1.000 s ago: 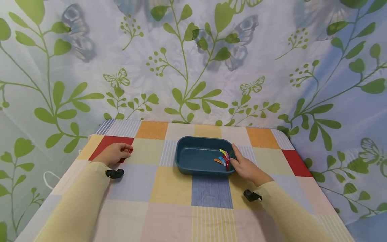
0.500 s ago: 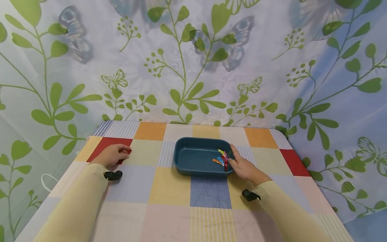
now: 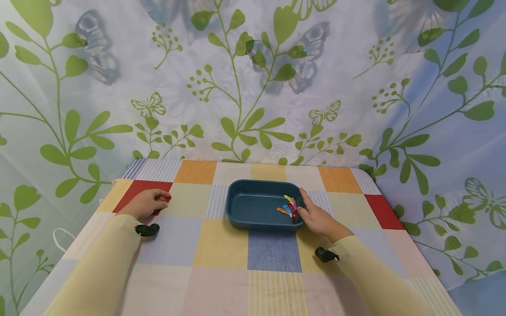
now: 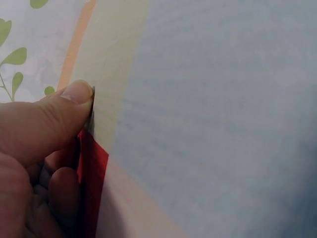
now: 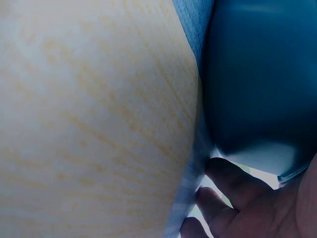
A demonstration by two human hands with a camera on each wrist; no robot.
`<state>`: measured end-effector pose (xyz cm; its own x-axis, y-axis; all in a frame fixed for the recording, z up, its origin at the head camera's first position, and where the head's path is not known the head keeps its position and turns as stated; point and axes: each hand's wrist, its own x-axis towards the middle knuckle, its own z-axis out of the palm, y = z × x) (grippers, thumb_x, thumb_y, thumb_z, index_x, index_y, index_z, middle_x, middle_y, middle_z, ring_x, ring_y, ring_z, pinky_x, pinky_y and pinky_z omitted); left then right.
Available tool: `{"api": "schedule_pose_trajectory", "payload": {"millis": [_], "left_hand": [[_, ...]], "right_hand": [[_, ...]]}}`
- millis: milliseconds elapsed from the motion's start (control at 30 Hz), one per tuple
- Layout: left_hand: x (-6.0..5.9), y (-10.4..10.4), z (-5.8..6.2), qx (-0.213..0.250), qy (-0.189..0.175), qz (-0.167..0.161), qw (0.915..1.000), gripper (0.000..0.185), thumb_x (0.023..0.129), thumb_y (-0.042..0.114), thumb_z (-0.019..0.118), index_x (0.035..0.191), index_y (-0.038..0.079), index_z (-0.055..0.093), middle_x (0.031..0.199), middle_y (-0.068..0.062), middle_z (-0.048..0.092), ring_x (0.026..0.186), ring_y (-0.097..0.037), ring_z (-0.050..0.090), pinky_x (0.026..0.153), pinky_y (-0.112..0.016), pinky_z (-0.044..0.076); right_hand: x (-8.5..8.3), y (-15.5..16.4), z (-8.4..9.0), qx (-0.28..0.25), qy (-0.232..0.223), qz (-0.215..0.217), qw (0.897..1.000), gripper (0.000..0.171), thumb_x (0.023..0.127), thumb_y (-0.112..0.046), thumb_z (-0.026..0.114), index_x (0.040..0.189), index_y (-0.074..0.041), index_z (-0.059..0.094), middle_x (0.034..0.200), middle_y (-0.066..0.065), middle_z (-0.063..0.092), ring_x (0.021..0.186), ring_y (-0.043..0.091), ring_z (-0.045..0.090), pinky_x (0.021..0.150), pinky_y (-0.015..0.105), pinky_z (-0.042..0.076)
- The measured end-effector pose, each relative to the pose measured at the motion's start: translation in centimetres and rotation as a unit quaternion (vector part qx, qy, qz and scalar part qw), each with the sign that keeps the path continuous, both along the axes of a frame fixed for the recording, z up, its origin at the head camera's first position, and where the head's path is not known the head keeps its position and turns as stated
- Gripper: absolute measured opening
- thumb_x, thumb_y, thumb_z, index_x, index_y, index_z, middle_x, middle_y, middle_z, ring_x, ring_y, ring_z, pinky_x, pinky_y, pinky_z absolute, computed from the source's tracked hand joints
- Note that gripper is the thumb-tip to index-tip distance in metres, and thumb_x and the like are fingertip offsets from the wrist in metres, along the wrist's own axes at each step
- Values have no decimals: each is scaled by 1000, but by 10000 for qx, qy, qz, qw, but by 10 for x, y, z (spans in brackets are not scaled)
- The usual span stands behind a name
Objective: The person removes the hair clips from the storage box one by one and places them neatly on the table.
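A dark teal tray [image 3: 257, 224] stands mid-table with several colourful hair clips [image 3: 290, 208] gathered at its right end. My right hand [image 3: 321, 219] holds that end, thumb over the rim and fingers along the outer wall, as the fingers [image 5: 237, 186] in the right wrist view show. Away to the left, my left hand [image 3: 144, 202] is low over the red patch of the cloth, thumb and fingertips together. Between them the left wrist view shows the thin dark edge of a hair clip [image 4: 92, 111], mostly hidden by the thumb.
A patchwork cloth [image 3: 221, 281] covers the table. Behind it hangs a curtain [image 3: 178, 87] with green leaves and butterflies. A white cord [image 3: 59, 239] loops beside the table's left edge.
The whole head view has shifted slightly, so the table and tray appear a little further left. Both hands keep their places on the tray and at the red patch.
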<state>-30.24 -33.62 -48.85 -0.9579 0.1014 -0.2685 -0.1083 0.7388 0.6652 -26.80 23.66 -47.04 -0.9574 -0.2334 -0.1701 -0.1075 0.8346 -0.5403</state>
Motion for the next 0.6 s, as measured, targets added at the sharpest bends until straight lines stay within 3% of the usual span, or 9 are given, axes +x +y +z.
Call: {"api": "schedule_pose_trajectory", "payload": {"millis": [267, 367, 467, 600], "left_hand": [[0, -1, 9, 113, -146, -77, 9998, 48, 100, 27, 73, 142, 6, 61, 124, -16, 63, 108, -31, 56, 76, -33, 56], [-3, -1, 16, -150, -59, -226, 9996, 49, 100, 32, 73, 139, 5, 62, 118, -15, 66, 108, -31, 58, 79, -35, 57], [-6, 10, 26, -452, 337, -245, 9981, 52, 101, 38, 70, 140, 5, 60, 118, -15, 68, 109, -31, 59, 84, -35, 55], [-10, 47, 45, -133, 836, -330, 9959, 55, 103, 40, 68, 146, 7, 56, 127, -18, 65, 107, -37, 62, 77, -38, 57]], "right_hand": [[-1, 0, 0, -20, 33, 13, 10000, 71, 113, -38, 34, 170, -17, -2, 167, 29, 31, 149, 51, 40, 123, 66, 29], [-1, 0, 0, 19, 11, 2, 10000, 71, 113, -38, 34, 170, -18, -3, 167, 29, 32, 149, 51, 41, 123, 66, 30], [-1, 0, 0, 78, -31, -22, 10000, 71, 113, -39, 34, 170, -19, -4, 167, 29, 32, 149, 51, 42, 122, 66, 31], [-1, 1, 0, 115, -51, -54, 9999, 71, 113, -39, 33, 170, -20, -4, 167, 29, 33, 148, 51, 43, 121, 66, 32]]}}
